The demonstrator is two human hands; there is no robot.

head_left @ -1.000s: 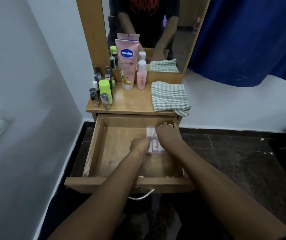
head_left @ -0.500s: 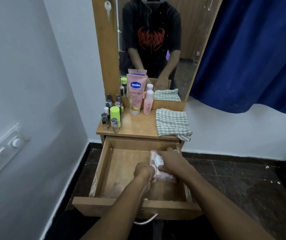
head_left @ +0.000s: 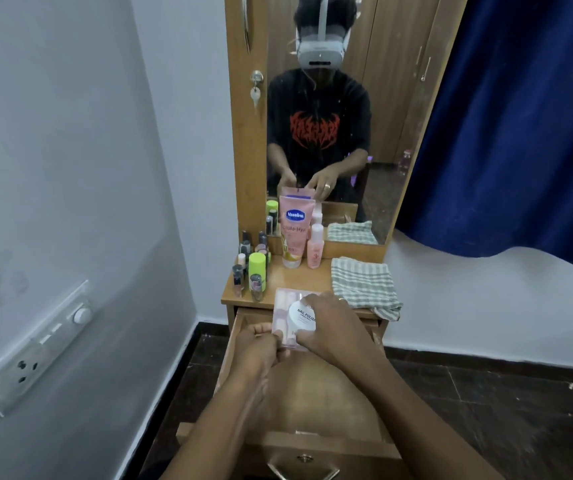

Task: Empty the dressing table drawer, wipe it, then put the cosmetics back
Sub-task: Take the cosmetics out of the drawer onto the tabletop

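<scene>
The wooden drawer (head_left: 326,448) is pulled out below the dressing table top (head_left: 298,278). Above it, both hands hold a flat pink packet (head_left: 283,317) with a round white nail polish remover tub (head_left: 301,317) on it. My left hand (head_left: 260,348) pinches the packet's near edge. My right hand (head_left: 333,323) grips the tub and the packet's right side. On the table top stand a pink Vaseline tube (head_left: 293,233), a small pink bottle (head_left: 315,247), a green-capped bottle (head_left: 256,268) and several nail polish bottles (head_left: 238,277).
A folded green striped cloth (head_left: 364,285) lies on the table's right side, hanging over the edge. A mirror (head_left: 333,116) rises behind. A white wall with a switch panel (head_left: 35,348) stands close on the left. A blue curtain (head_left: 520,126) hangs on the right above dark floor.
Both hands have lifted the pink packet and white tub out of the drawer, up to the level of the table's front edge. The camera has tilted upward.
</scene>
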